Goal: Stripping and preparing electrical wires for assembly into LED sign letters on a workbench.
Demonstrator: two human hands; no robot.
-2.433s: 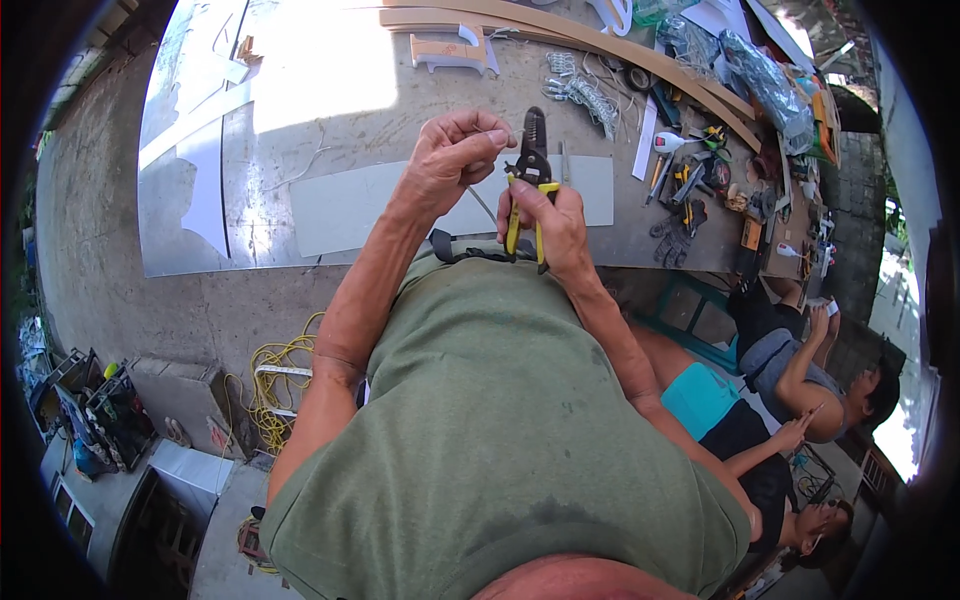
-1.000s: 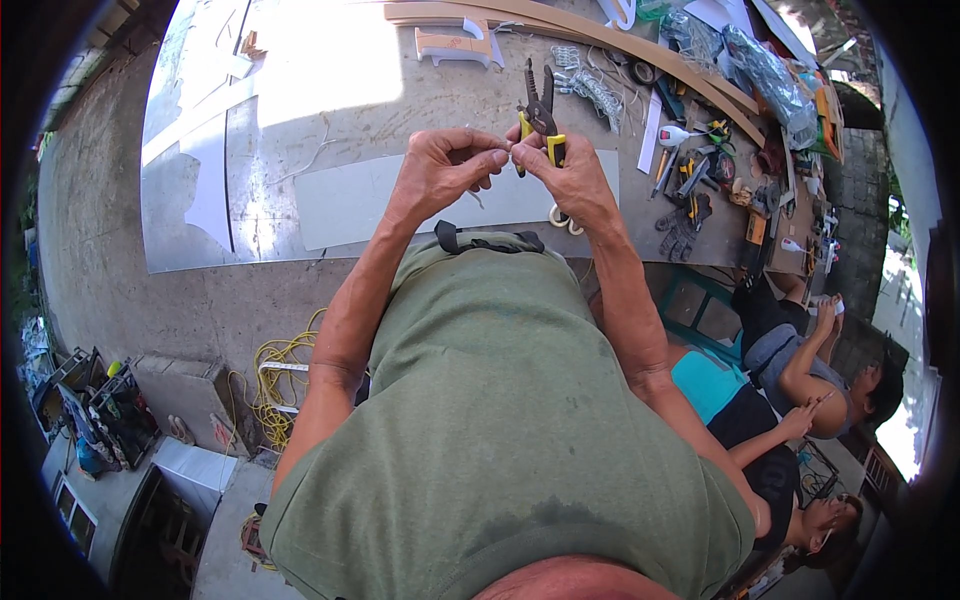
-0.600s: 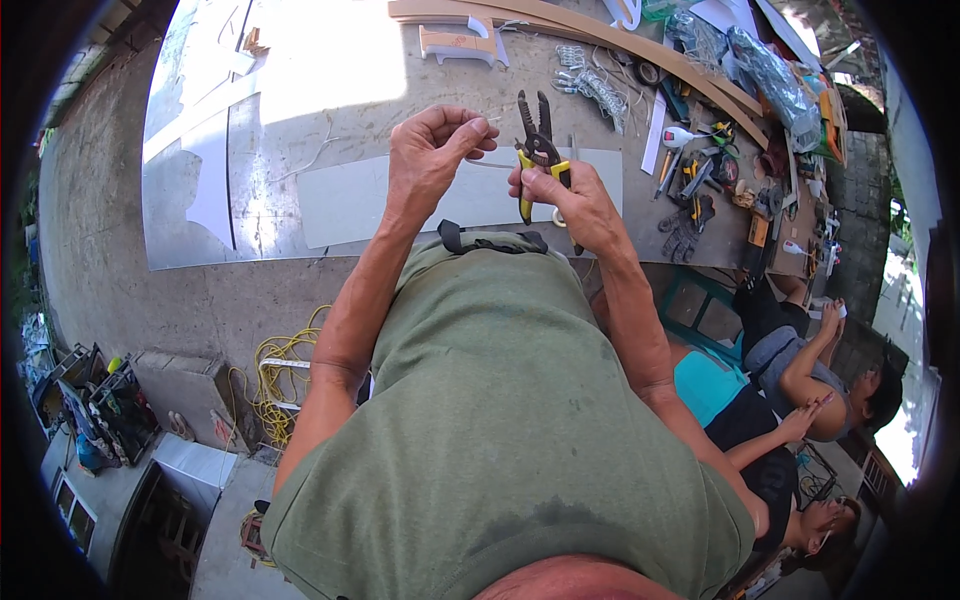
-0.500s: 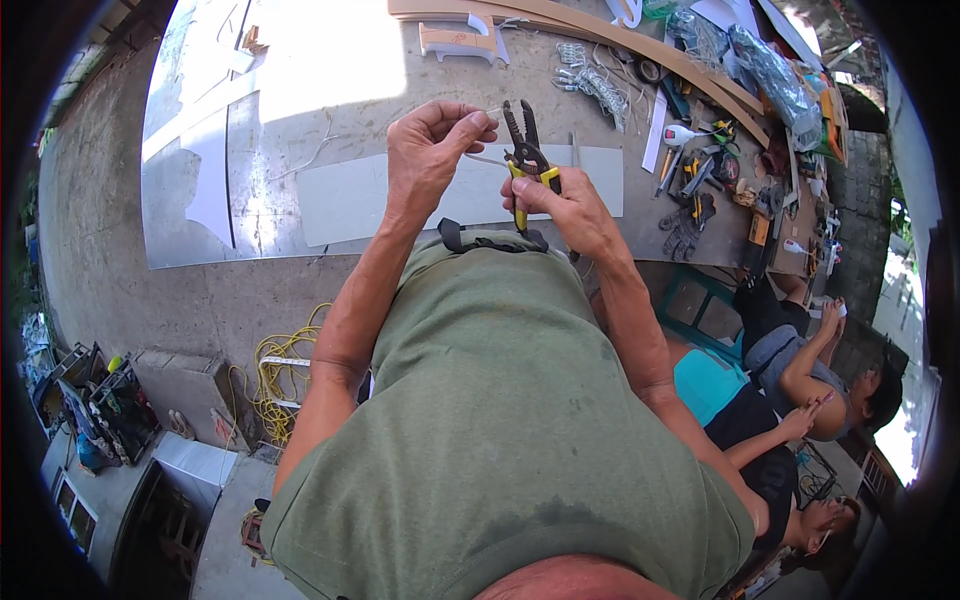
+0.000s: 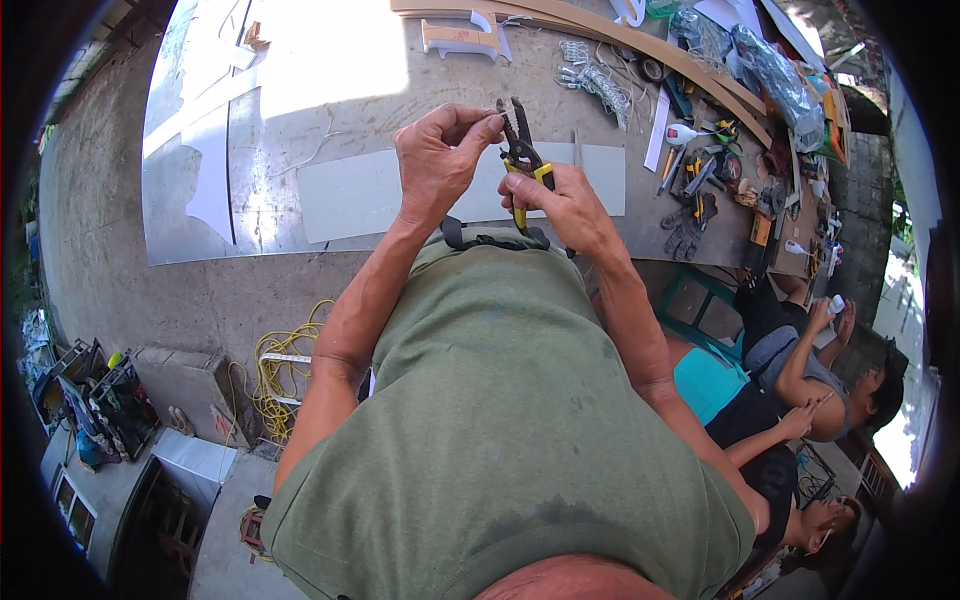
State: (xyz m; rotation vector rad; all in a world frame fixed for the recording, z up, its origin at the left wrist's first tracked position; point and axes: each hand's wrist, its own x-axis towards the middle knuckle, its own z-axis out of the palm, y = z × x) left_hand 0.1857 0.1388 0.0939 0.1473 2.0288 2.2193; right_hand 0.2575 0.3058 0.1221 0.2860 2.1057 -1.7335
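My right hand [image 5: 558, 205] is wrapped round the yellow-and-black handles of a pair of wire strippers [image 5: 522, 150], whose dark jaws point away from me and stand a little apart. Close to the jaws, my left hand [image 5: 440, 155] is closed in a pinch, thumb against fingers. A thin pale wire shows faintly at those fingertips, but most of it is hidden by the hand. The fingertips are right beside one jaw; whether the wire lies between the blades is too small to tell. Below both hands lies a flat light-grey panel [image 5: 350, 200] on the metal-topped table [image 5: 270, 235].
A tan letter-shaped piece [image 5: 462, 38] sits at the far side, near long tan strips [image 5: 640, 50]. Coiled white cord [image 5: 602, 92], grey gloves [image 5: 688, 228] and several hand tools lie on the right. Two people [image 5: 790, 370] are at the lower right. Yellow cord [image 5: 275, 395] lies on the floor.
My left hand has moved slightly right, bringing its fingertips up to the jaws. The strippers have tilted, and their jaws have come closer together.
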